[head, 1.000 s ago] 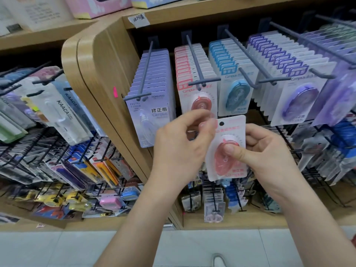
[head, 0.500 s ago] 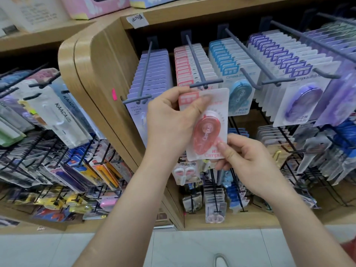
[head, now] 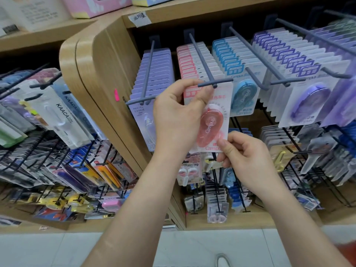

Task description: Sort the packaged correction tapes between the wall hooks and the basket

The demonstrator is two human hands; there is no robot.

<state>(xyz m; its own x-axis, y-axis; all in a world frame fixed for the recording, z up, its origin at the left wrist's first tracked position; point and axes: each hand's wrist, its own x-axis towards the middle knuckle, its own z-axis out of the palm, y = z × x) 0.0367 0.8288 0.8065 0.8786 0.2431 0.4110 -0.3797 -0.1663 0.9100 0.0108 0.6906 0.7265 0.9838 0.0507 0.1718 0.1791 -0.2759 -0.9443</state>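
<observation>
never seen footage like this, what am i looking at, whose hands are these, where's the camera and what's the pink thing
There is no machine here. A person wears a camera on the head, so this single picture looks forward and down at their own two bare hands in a stationery shop. The left hand pinches the top of a pink correction tape pack, and the right hand pinches its bottom corner. Together they hold it up at the tip of a grey wall hook that carries a row of matching pink packs. Whether the pack's hole is on the hook cannot be told. Neighbouring hooks carry lavender packs, blue packs and purple packs, all inside a wooden shelf unit.
</observation>
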